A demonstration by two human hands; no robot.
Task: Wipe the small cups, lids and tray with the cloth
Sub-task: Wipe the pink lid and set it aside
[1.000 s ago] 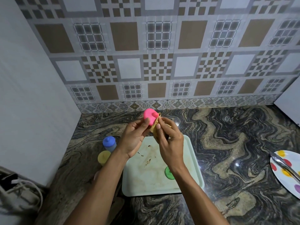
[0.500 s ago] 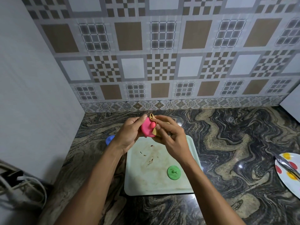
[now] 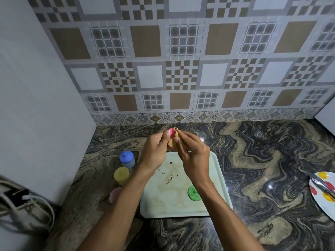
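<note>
- Pink lid [image 3: 170, 133], small, sits pinched in our left hand [image 3: 154, 154], raised above the far edge of the tray [image 3: 218, 175].
- Our right hand [image 3: 194, 156] presses the yellow cloth [image 3: 174, 143] against it, fingers closed.
- Green lid [image 3: 193, 193] lies on the stained tray, below our right wrist, nearer that hand.
</note>
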